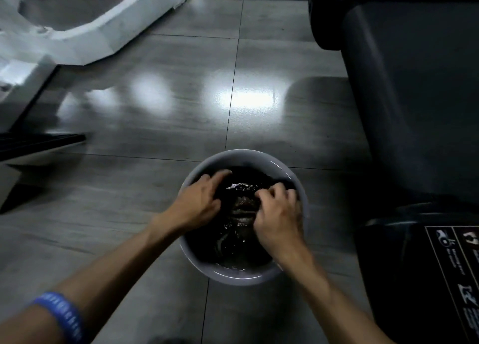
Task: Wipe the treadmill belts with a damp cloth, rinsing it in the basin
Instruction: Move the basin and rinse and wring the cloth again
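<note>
A grey round basin [242,155] stands on the tiled floor, holding dark water. A dark cloth [243,206] lies bunched in the water in the middle of the basin. My left hand [201,201] reaches in from the left and grips the cloth's left side, fingers curled into it. On the cloth's right side my right hand [280,215] holds it, fingers bent round the fabric. Both hands are partly in the water. The dark treadmill [414,110] stands to the right of the basin.
A white machine base [85,32] sits at the upper left, with a black ribbed step [39,143] below it at the left edge. A label panel [456,273] on the treadmill's end lies at the lower right. Glossy grey floor tiles [155,136] surround the basin.
</note>
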### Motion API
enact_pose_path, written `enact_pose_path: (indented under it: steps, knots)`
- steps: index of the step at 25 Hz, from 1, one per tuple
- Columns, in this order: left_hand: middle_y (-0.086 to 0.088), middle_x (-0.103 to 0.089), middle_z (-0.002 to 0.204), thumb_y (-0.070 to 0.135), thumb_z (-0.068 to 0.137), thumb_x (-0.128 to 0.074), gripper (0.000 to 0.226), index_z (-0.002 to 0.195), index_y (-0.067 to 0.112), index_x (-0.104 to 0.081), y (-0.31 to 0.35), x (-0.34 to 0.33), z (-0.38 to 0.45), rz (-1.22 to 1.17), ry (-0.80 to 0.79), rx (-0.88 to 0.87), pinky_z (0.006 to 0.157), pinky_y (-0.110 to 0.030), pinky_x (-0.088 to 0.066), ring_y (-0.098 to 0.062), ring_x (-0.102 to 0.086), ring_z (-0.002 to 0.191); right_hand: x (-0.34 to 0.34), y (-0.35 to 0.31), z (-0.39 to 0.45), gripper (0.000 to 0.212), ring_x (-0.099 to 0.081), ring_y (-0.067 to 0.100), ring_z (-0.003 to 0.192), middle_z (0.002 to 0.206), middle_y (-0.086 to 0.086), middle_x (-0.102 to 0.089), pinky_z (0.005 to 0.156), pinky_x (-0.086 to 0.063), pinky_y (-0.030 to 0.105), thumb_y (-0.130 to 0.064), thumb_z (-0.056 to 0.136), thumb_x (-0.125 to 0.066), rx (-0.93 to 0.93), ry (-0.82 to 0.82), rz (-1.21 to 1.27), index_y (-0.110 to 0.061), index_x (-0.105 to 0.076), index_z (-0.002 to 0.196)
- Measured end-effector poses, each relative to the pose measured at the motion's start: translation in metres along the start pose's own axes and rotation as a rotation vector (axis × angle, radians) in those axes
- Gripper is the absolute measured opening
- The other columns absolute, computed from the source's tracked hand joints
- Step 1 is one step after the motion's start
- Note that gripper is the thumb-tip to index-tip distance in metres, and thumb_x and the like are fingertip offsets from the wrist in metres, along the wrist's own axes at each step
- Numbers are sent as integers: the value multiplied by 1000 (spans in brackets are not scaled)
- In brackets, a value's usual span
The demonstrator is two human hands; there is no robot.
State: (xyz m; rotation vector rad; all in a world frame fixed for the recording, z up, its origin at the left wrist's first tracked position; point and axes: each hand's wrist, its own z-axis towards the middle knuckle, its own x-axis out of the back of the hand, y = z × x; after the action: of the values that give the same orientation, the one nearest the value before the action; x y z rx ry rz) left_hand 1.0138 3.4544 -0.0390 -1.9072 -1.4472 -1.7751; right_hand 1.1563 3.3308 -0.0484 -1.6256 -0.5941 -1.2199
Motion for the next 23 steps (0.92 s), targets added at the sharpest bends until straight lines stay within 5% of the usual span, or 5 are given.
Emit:
enact_pose_path:
  steps: [4, 7, 13, 15, 23]
  knots:
    - [-14, -12, 158, 59, 82, -58, 93, 155, 32, -8, -1, -26, -1, 541, -377, 17, 113, -46, -23, -34, -20, 142, -24, 2, -5, 70, 3, 41, 148, 163, 12, 3, 114, -10, 60, -36, 91, -53, 200, -519, -411, -24, -20, 151]
    - [-14, -34, 150, 43, 87, -59, 90, 155, 28, -2, 1, -39, -2, 571, -366, -23, 115, -46, -21, -33, -38, 134, -31, 5, 4, 65, -20, 41, 143, 162, 15, -6, 111, -26, 54, -23, 95, -49, 114, -510, -413, -28, -18, 153]
    - [-4, -71, 91, 17, 94, -49, 25, 96, 19, -74, 22, -27, 3, -1037, -82, 521, 79, -28, -51, -22, -66, 93, -17, -5, 32, 42, -59, 23, 112, 122, 0, -64, 99, -47, 39, -15, 86, -50, -460, -403, 596, -31, -59, 124]
    - [-7, -73, 80, 38, 99, -46, 45, 77, 16, -78, 29, -23, 5, -1427, -116, 660, 72, -34, -50, -23, -69, 77, -2, -20, 24, 35, -63, 15, 98, 102, -9, -70, 90, -52, 36, -13, 81, -51, -492, -325, 811, -32, -69, 105]
    - [1, -55, 38, 8, 101, -42, 39, 64, 7, -56, 63, -21, -5, -1385, 9, 563, 34, -13, -40, -5, -53, 32, -4, -62, -4, 28, -52, 2, 94, 111, -11, -51, 76, -38, 11, -35, 84, -68, -191, 209, 674, -27, -57, 109]
